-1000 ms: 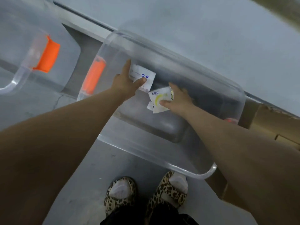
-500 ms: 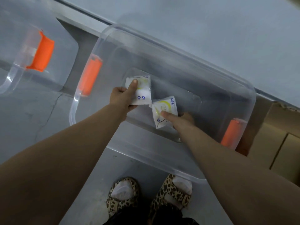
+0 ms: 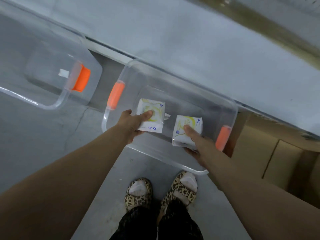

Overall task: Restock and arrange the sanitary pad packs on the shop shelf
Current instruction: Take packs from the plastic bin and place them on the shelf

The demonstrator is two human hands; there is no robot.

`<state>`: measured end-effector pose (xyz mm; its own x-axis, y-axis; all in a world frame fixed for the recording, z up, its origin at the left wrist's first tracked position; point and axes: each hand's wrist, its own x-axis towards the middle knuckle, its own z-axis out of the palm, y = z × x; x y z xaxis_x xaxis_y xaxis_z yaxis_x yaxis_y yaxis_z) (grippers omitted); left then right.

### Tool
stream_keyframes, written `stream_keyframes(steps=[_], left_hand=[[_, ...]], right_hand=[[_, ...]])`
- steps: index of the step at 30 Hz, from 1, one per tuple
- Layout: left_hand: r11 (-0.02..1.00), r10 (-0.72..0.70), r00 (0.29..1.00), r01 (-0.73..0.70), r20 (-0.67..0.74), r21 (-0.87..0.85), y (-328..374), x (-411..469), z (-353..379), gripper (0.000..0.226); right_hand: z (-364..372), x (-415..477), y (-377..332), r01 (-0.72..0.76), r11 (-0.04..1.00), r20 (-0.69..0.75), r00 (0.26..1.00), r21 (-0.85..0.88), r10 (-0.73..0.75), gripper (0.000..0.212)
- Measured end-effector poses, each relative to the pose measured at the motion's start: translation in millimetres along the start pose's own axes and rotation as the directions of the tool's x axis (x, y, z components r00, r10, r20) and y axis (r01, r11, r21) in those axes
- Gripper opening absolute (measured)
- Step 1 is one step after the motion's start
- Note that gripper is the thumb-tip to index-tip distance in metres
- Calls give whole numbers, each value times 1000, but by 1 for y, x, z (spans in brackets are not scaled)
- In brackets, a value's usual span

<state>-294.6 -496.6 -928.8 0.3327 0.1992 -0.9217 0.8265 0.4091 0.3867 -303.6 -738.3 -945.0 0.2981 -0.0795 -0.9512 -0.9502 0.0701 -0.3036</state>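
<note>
Both grips loaded over the clear bin (image 3: 190, 94): my left grip (image 3: 131, 122) pinches the left pack (image 3: 152, 108), thumb on its face, fingers beneath; my right grip (image 3: 199, 144) pinches the right pack (image 3: 186, 122) the same way. The packs sit near each other but apart; each reaches forward from its grip, long axis running away from me, the right one canted slightly rightward. I cannot tell whether they hang above the rim or inside the bin. No shelf is plainly in view, so I judge the coming move a lift and carry away from the bin, neither hand the nearer. The packs are flat white film pouches with yellow-green swirls and blue print; they look glossy, probably soft and a little slippery. The bin is rigid see-through plastic, round-cornered, with orange clips (image 3: 115, 96) at both ends; a second bin (image 3: 52, 105) lies to the left; a brown carton (image 3: 285, 163) stands to the right; grey floor (image 3: 121, 170) and leopard-print slippers (image 3: 138, 193) show below.
</note>
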Motion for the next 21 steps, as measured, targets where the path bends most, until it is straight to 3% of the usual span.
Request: stream_keyframes(steps=[5,7,9,14,17,19,21], left_hand=[[999,33,989,-31,141,-17,49,-90,-6,118],[997,29,977,-42,213,59,71,-135,-9,103],[992,17,958,-51,287,111,93,-184,-9,83],[966,30,906,-136,422,222,151,-302,-9,56],[942,52,873,-203,484,267,184,-370,-11,41],[926,70,848,-250,525,281,205,-415,-14,57],[901,79,824,-299,561,313,225,-459,-15,78]], right_hand=[[-15,-104,-38,69,997,59,996,26,-70,45],[-20,-146,-53,108,993,68,991,55,-112,31],[-23,-191,-68,139,989,74,987,60,-143,41],[-28,-309,-102,178,975,50,981,136,-187,79],[-28,-390,-120,226,954,58,969,197,-241,67],[-31,-441,-128,258,937,47,960,237,-277,46],[-37,-488,-133,289,915,28,951,280,-309,43]])
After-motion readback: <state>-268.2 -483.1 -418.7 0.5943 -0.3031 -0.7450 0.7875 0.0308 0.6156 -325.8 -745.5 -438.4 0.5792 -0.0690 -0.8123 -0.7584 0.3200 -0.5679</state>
